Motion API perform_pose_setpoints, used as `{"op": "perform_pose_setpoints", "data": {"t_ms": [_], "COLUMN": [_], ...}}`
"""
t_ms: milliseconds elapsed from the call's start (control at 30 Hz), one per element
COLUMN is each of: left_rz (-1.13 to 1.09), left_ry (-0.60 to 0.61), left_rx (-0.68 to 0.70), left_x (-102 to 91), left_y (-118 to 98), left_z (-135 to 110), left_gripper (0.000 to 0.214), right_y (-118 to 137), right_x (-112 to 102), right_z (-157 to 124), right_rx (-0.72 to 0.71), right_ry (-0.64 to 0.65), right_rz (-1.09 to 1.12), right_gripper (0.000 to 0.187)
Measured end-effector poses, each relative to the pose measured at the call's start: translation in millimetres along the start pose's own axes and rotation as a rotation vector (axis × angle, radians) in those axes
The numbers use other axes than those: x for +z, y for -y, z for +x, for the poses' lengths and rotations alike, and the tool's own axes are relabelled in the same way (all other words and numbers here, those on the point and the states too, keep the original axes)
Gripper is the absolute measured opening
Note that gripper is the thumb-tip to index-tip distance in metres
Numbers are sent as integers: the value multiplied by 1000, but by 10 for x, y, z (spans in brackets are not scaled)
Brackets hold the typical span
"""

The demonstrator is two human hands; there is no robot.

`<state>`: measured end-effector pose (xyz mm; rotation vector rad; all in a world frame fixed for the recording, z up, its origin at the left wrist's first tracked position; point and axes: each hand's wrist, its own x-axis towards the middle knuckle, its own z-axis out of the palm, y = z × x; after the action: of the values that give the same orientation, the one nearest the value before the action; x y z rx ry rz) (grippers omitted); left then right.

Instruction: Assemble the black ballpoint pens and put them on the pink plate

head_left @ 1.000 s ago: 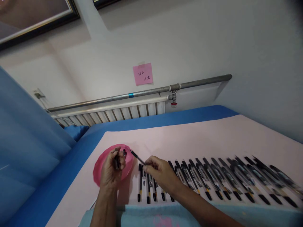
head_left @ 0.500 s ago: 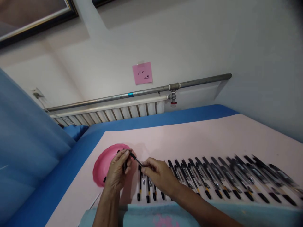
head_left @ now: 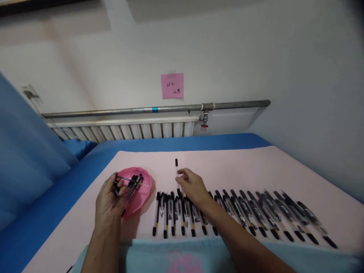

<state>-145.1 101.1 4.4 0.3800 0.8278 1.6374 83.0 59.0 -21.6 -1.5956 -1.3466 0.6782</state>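
Observation:
My left hand [head_left: 109, 197] is closed in a pinch on a thin pen refill [head_left: 124, 178] over the pink dish [head_left: 143, 195], which holds several black pens [head_left: 133, 185]. My right hand [head_left: 192, 185] grips a clear pen barrel with a black tip [head_left: 176, 168], held upright above the pink mat. In front of me lies a long row of black-and-clear pens [head_left: 241, 214], side by side from the dish to the right edge.
The pink mat [head_left: 241, 170] covers a blue-clothed table [head_left: 184, 143]. A light blue cloth [head_left: 176, 258] lies at the near edge. A radiator [head_left: 127, 131] and a metal pipe [head_left: 170, 109] run along the wall, with a pink sticky note [head_left: 172, 85] above.
My hands have drawn apart: the left moved back over the dish with the refill, the right lifted the pen barrel upright. The camera has tilted down and levelled.

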Motion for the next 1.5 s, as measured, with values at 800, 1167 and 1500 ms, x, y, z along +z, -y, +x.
{"op": "perform_pose_setpoints", "data": {"t_ms": [800, 1167, 1500], "left_rz": [64, 180, 247], "left_ry": [82, 125, 119], "left_rx": [-111, -124, -147], "left_x": [52, 57, 96], "left_y": [132, 282, 314], "left_z": [-47, -47, -80], "left_gripper": [8, 14, 16], "right_y": [-151, 212, 286], "right_x": [635, 408, 365], "right_z": [369, 163, 185], "right_rx": [-49, -78, 16], "right_ry": [115, 251, 264], "right_rz": [-601, -129, -27], "right_gripper": [18, 24, 16]}}
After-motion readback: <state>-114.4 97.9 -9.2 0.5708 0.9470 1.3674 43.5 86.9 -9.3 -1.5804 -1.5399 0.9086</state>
